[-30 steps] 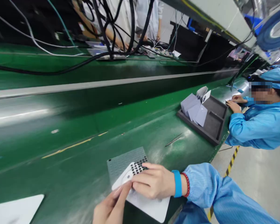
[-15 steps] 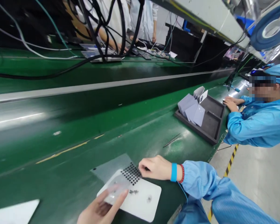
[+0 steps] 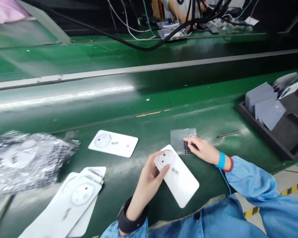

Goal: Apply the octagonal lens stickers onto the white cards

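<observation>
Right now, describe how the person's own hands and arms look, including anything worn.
The left hand is ungloved, with a broad black wristband and blue left sleeve. The right hand, also ungloved, has a bright blue wristband with a thin blue cord, a red beaded bracelet and a blue right sleeve.

Crumpled bubble wrap point(image 3: 39, 162) is lying on the green table point(image 3: 121, 170) at the far left. At the right, a black tray point(image 3: 286, 138) is holding upright, leaning grey cards point(image 3: 263, 102), and a thin dark tool point(image 3: 227, 134) is resting nearby. A thick black cable point(image 3: 149, 49) is sagging across the back, where a person's forearm point(image 3: 180, 13) is showing. Something pink point(image 3: 8, 10) is sitting in the upper left corner; yellow-and-black tape point(image 3: 295, 186) is crossing the floor point(image 3: 278, 178).
</observation>
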`<state>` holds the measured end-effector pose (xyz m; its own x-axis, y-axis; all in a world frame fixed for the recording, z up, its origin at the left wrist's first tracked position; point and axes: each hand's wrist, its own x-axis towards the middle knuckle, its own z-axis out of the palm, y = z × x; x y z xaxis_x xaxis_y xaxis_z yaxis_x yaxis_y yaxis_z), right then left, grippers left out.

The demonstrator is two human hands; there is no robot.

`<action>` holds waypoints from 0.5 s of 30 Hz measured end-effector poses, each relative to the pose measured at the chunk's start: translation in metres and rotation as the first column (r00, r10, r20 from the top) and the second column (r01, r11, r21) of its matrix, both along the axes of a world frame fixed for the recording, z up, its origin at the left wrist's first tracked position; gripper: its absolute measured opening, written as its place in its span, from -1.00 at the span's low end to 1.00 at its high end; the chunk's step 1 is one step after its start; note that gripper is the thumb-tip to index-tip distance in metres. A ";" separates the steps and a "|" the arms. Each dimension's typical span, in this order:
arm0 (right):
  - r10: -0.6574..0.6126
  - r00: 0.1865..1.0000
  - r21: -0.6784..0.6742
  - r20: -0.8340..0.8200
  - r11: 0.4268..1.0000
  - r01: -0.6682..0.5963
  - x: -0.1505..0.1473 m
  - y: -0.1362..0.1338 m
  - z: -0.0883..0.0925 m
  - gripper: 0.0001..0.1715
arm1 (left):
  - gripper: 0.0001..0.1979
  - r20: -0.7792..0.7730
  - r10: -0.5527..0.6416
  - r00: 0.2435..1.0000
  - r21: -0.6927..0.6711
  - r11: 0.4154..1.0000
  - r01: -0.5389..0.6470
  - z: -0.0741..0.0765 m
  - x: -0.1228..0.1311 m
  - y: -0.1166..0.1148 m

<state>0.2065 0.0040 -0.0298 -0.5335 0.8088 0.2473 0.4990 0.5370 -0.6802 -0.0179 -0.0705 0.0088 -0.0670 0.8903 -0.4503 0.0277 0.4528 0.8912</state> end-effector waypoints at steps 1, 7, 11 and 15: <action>-0.029 0.999 -0.005 -0.028 1.000 0.028 0.004 0.000 0.005 -0.89 | -0.23 0.003 0.067 0.998 0.027 0.997 -0.067 0.005 -0.002 -0.006; -0.047 0.982 0.010 -0.182 0.999 0.049 0.000 -0.023 0.072 -0.92 | -0.54 -0.116 0.184 0.976 0.141 0.976 -0.168 0.041 0.014 -0.027; 0.050 0.990 0.115 -0.129 0.993 -0.036 -0.019 -0.044 0.102 -0.89 | -0.74 -0.201 0.184 0.962 0.270 0.955 -0.126 0.055 0.034 -0.031; 0.011 0.997 0.188 -0.070 0.982 0.003 -0.025 -0.051 0.105 -0.83 | -0.73 -0.212 0.210 0.954 0.330 0.935 -0.133 0.055 0.045 -0.034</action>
